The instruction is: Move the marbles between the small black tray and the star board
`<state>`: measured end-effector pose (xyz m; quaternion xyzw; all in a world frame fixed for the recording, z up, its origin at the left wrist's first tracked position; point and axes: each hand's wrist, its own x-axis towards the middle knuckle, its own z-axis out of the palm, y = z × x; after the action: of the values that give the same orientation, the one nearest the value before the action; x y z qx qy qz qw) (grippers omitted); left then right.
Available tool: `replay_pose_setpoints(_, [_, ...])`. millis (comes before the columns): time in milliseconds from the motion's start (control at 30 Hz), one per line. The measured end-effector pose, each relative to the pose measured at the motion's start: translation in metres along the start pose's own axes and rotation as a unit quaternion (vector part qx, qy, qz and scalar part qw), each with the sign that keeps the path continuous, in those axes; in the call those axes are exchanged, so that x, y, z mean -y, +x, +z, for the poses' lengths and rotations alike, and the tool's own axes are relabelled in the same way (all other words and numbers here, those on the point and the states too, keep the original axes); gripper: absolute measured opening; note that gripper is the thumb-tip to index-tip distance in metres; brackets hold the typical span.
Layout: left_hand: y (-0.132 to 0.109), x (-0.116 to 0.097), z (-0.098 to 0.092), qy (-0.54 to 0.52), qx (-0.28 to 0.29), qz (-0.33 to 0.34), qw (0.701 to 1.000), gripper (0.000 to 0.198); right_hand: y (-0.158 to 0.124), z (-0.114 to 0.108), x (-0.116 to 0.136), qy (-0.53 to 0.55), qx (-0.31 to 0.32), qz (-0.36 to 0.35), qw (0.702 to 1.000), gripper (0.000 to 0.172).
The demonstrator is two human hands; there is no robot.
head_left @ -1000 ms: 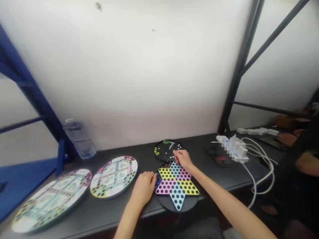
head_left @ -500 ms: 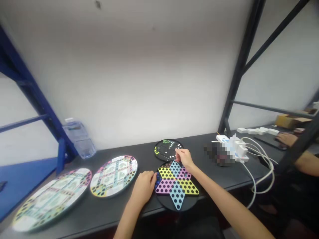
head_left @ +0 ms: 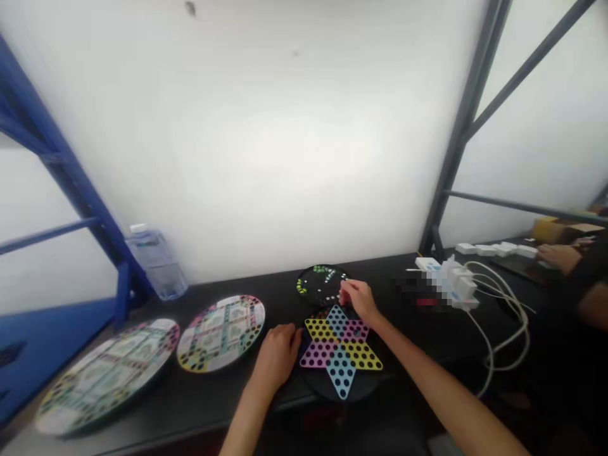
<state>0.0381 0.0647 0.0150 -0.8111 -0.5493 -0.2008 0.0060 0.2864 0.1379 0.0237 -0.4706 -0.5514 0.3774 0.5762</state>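
A Chinese checkers board [head_left: 342, 373] with a pink, yellow and light-blue star of holes lies on the dark table before me. My left hand [head_left: 278, 354] rests at its left rim, fingers curled down; whatever they hold, if anything, is hidden. Beyond the board's far point, my right hand [head_left: 360, 297] is pinched at the near right edge of a round black tray [head_left: 311, 292]. Small green, yellow and white pieces are scattered on that tray. Anything between the right fingertips is too small to make out. Dark blue bits show beside the left thumb.
Two round printed game boards, a nearer one [head_left: 114, 373] and another [head_left: 222, 332], lie to the left. A clear plastic bottle [head_left: 159, 266] leans by the blue frame. Plugs and white cables [head_left: 458, 282] sit at right. A co-worker's hand [head_left: 560, 256] is at far right.
My right hand has shifted slightly, still pinched near the black tray's edge. The left hand stays by the board's rim. The co-worker's hand has moved toward the white blocks.
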Motion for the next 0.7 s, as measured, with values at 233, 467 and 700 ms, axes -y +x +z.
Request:
replay_pose_setpoints(233, [-0.002, -0.001, -0.001, 0.0, 0.006, 0.005, 1.0, 0.036, -0.052, -0.05, 0.029, -0.206, 0.212, -0.158, 0.942, 0.006])
replay_pose_setpoints(467, [-0.005, -0.001, 0.0, 0.005, -0.004, 0.01, 1.0, 0.036, -0.063, -0.057, 0.027, -0.275, 0.26, -0.135, 0.916, 0.01])
replay_pose_setpoints(700, [-0.006, 0.0, 0.001, 0.005, -0.009, 0.006, 1.0, 0.036, -0.019, -0.046, 0.009, -0.291, 0.162, -0.131, 0.934, 0.015])
